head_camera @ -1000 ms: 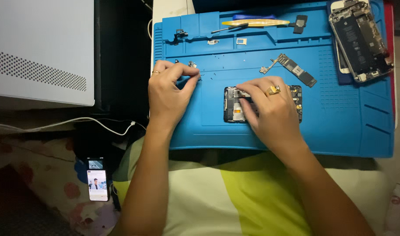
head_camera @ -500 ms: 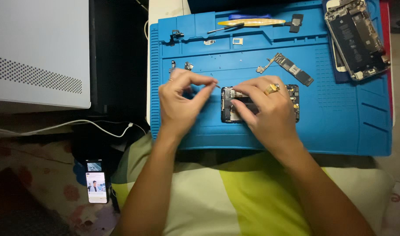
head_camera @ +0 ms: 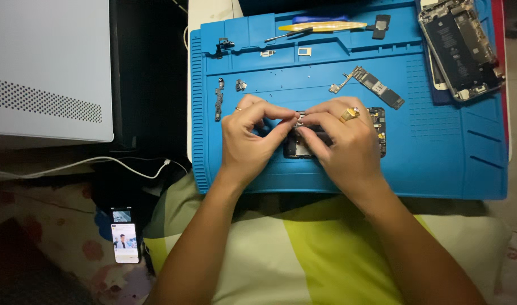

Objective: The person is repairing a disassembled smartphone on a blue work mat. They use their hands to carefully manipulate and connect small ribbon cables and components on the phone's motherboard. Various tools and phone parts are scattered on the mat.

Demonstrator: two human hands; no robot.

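Note:
A small opened phone body point(head_camera: 377, 130) lies on the blue repair mat point(head_camera: 439, 158). Both hands rest over it. My left hand point(head_camera: 250, 138) pinches a tiny part at the phone's top left edge, fingertips meeting those of my right hand point(head_camera: 343, 144), which wears a gold ring and covers most of the phone. The pinched part is too small to identify.
A loose circuit board point(head_camera: 374, 86) lies above the hands. Small metal parts point(head_camera: 220, 97) sit at the mat's left. A yellow-handled screwdriver point(head_camera: 320, 26) lies in the top tray. A second opened phone point(head_camera: 459, 48) is at top right. A white box point(head_camera: 46, 68) stands at left; a lit phone point(head_camera: 124, 234) below.
My left hand came from the mat's left side over to the phone and now meets my right hand's fingertips at its top edge.

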